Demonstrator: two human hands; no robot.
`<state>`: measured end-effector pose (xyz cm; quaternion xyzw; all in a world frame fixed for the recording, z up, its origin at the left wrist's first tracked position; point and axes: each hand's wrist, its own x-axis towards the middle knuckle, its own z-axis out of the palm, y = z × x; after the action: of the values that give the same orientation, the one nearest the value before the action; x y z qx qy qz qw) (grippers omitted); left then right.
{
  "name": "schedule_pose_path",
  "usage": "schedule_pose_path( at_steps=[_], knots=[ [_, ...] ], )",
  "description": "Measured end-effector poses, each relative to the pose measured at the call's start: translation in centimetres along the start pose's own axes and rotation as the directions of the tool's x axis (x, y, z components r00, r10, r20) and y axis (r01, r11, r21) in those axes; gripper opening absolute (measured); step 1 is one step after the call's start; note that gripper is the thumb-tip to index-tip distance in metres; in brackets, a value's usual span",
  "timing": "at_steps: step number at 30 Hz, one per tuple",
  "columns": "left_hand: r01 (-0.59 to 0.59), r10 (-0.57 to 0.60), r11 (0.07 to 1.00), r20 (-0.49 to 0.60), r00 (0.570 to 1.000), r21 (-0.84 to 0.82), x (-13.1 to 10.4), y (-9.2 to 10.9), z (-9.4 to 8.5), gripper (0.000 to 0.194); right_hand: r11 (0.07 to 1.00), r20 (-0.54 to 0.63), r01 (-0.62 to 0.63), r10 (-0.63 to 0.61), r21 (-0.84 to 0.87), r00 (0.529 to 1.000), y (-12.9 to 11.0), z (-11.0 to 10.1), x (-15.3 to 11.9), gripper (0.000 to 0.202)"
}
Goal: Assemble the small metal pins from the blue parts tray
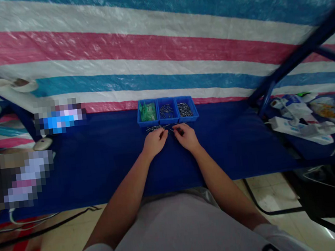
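My left hand point(155, 141) is closed, its fingers curled at the near side of a loose row of thin metal pieces point(152, 128) lying on the blue table. To its right, my right hand point(188, 137) is also closed, thumb and fingers drawn together. Thin metal pieces show in the gap between the hands, but what either hand grips is too small to make out. Just beyond stand three joined blue bins. Small green packets fill the left bin point(139, 119), a few thin metal pieces lie in the middle bin point(167, 121), and many small metal parts in the right bin point(195, 112).
A striped plastic sheet point(159, 48) hangs behind the blue table point(99, 160). At the left are a white roll point(17, 95), a computer mouse point(42, 144) and blurred-out items. White power strips point(302, 130) with cables lie at the right, near a dark blue frame bar point(301, 57).
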<state>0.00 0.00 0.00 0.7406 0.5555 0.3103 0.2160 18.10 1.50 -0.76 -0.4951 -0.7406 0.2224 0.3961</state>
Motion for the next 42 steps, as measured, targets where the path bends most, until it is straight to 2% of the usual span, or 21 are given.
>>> schedule_pose_path(
  at_steps=[4, 9, 24, 42],
  knots=[
    [0.018, -0.018, 1.000, 0.003, 1.000, -0.006, -0.04, 0.15, -0.13, 0.033, 0.995, -0.011, 0.074, -0.075, -0.072, 0.997, 0.09, 0.06, 0.00, 0.028],
    [0.037, -0.037, 0.999, 0.008, 0.999, -0.011, -0.07, 0.38, -0.26, 0.032, 0.979, 0.090, 0.130, -0.116, -0.160, 0.989, 0.66, 0.38, -0.02, 0.035],
    [0.019, -0.019, 1.000, -0.002, 1.000, -0.003, -0.02, 0.19, -0.15, 0.032, 0.978, 0.108, 0.129, -0.112, -0.166, 0.988, 0.88, 0.44, 0.02, 0.015],
    [0.023, -0.023, 1.000, 0.003, 1.000, -0.006, -0.16, 0.46, -0.37, 0.032, 0.981, 0.106, 0.125, -0.110, -0.148, 0.988, 0.82, 0.46, 0.01, 0.014]
  ],
)
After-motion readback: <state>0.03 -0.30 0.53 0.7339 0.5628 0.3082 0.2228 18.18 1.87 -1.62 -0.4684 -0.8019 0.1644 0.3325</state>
